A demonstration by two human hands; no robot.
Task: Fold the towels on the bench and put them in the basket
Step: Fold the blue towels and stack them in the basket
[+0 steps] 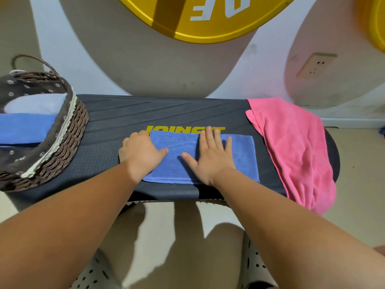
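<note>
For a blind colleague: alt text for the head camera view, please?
Two bare hands rest on a folded blue towel in the middle of a dark bench: the left hand on its left edge, the right hand flat on its centre. A wicker basket holding blue towels sits at the bench's left end; a pink towel drapes over the right end.

Both bare forearms (93, 205) reach forward side by side, palms down. The left hand (141, 152) lies with thumb stretched toward the right, its fingers (133, 138) bent down at the knuckles, tips hidden. The right hand (210, 157) presses flat, fingers (210, 138) straight and slightly spread, thumb angled toward the left.
</note>
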